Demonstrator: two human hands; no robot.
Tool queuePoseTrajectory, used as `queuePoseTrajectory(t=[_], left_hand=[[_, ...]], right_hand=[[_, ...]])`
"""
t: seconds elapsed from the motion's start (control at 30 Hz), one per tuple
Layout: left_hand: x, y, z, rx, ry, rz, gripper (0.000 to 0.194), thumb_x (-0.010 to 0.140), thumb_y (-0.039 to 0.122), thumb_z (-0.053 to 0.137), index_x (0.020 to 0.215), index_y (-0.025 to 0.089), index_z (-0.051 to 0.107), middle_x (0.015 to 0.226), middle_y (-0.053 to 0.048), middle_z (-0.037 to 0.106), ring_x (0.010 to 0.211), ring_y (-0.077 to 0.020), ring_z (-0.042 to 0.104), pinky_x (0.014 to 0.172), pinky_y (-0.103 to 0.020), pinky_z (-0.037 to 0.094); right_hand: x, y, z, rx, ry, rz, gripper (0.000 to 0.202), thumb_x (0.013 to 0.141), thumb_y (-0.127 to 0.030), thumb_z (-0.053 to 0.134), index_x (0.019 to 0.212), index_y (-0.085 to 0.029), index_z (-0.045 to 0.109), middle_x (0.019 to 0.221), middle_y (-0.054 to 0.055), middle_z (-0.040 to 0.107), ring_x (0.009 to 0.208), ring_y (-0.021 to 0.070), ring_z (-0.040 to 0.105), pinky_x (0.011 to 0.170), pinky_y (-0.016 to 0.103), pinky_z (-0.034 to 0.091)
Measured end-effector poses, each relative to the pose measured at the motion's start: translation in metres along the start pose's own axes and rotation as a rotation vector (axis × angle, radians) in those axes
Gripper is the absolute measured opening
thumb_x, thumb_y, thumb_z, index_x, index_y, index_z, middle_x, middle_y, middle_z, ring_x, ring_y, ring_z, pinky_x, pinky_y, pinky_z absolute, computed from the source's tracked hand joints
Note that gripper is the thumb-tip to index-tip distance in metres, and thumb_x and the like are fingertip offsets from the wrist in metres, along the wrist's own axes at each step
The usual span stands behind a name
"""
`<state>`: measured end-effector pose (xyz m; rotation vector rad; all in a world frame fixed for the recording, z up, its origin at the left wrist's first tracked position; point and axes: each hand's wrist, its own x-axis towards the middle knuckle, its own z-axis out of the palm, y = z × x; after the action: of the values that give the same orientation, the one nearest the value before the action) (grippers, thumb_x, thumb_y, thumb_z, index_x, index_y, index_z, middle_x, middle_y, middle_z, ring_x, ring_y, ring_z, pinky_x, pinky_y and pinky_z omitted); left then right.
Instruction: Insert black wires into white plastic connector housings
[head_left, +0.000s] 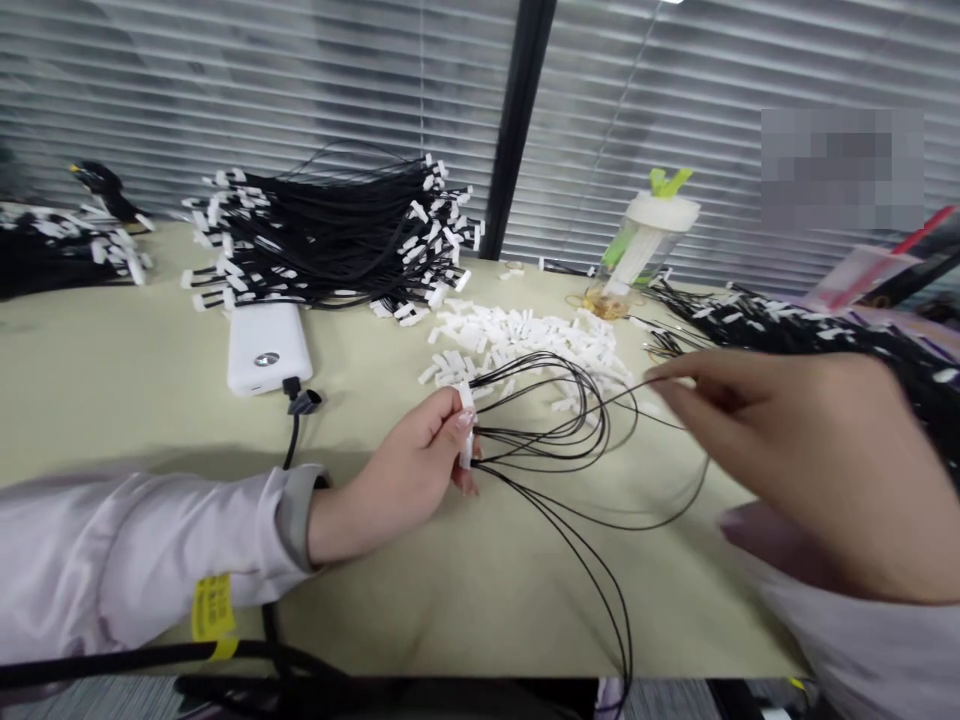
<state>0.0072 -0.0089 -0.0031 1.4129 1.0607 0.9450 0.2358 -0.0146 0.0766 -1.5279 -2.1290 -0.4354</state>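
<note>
My left hand (420, 450) pinches a white connector strip (466, 428) near the middle of the table. Several thin black wires (551, 440) fan out from the strip to the right, some looping back and others drooping over the table's front edge. At the right, my right hand (810, 450) is closed, thumb and index finger pinching one thin black wire that stretches toward the looped bundle. Just behind the wires lies a loose pile of small white connectors (525, 335).
Behind are a large stack of black cables (337, 235) with white ends, a white power bank (268, 345) with a cable, and a clear jar (645, 245). More cables lie far left (60, 250) and at right (795, 325). A thick black cable (142, 660) crosses the front left.
</note>
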Motion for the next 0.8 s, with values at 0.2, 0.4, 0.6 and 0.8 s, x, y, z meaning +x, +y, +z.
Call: queuePoseTrajectory(t=[0.2,0.4,0.6,0.8], left_hand=[[0.001,-0.004,0.0,-0.031,-0.042,-0.032,0.021,0.087,0.029,0.034,0.069,0.018,0.039,0.063,0.006,0.045,0.046,-0.0049,0.05,0.048,-0.02,0.042],[0.002,-0.006,0.001,-0.078,-0.083,-0.068,0.023,0.086,0.032,0.037,0.068,0.018,0.04,0.059,0.006,0.047,0.046,-0.0061,0.05,0.047,-0.02,0.041],[0.002,-0.005,-0.002,-0.104,-0.135,-0.069,0.024,0.085,0.034,0.039,0.068,0.018,0.042,0.058,0.005,0.047,0.046,-0.0068,0.05,0.048,-0.02,0.041],[0.002,-0.006,-0.003,-0.123,-0.162,-0.088,0.024,0.084,0.035,0.039,0.069,0.018,0.043,0.056,0.005,0.047,0.045,-0.0071,0.049,0.045,-0.02,0.04]], right_hand=[[0.001,-0.013,-0.008,0.592,0.445,0.254,0.028,0.073,-0.014,0.056,0.099,-0.021,0.063,0.109,0.006,0.057,0.088,0.0166,0.058,0.07,0.031,0.046],[-0.008,-0.032,0.018,0.548,0.048,0.016,0.015,0.077,-0.021,0.055,0.089,-0.021,0.063,0.063,-0.002,0.062,0.05,0.0076,0.053,0.051,0.021,0.043],[-0.01,-0.034,0.042,0.536,-0.209,-0.272,0.013,0.082,-0.021,0.049,0.083,-0.019,0.062,0.073,0.001,0.061,0.068,0.0095,0.055,0.062,0.021,0.042],[-0.013,-0.033,0.041,0.467,-0.294,-0.315,0.021,0.086,-0.027,0.043,0.086,-0.021,0.063,0.07,0.0,0.064,0.059,0.0078,0.055,0.056,0.019,0.038]])
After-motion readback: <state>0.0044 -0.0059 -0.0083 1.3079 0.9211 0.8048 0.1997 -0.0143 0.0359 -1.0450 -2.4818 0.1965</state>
